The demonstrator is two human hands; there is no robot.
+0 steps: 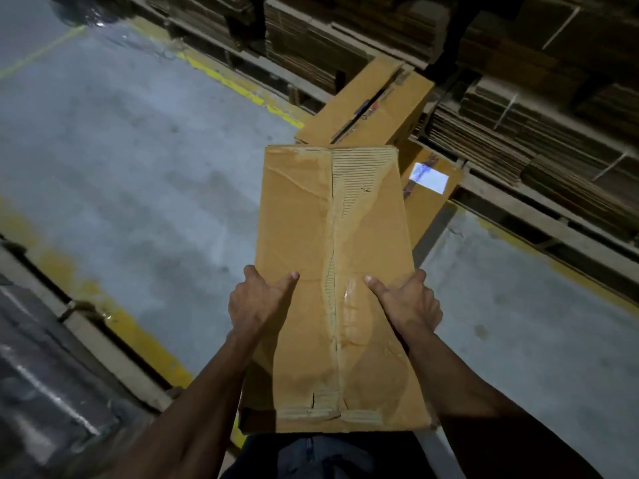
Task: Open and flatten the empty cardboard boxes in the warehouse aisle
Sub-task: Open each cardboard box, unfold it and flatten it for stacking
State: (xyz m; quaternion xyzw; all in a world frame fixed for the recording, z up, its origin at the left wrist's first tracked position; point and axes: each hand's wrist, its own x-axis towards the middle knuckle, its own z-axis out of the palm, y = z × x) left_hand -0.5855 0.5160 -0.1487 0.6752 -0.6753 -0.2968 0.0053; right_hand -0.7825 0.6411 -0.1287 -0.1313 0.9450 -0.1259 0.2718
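Note:
A long brown cardboard box (pixel 366 236) is held up in front of me, its taped seam face turned to the camera. The tape down the middle is torn and shows bare corrugation. My left hand (pixel 257 302) grips the box's left edge, thumb on the front face. My right hand (pixel 408 302) grips the right edge the same way, its thumb near the seam. The fingers of both hands are hidden behind the box.
Two more brown boxes lie on the floor beyond: one with a split top (pixel 370 105), one with a white label (pixel 430 188). Stacks of flattened cardboard (pixel 518 143) fill shelving along the right. Grey concrete floor (pixel 138 167) with yellow lines spreads left. Wrapped pallet goods (pixel 41 375) stand lower left.

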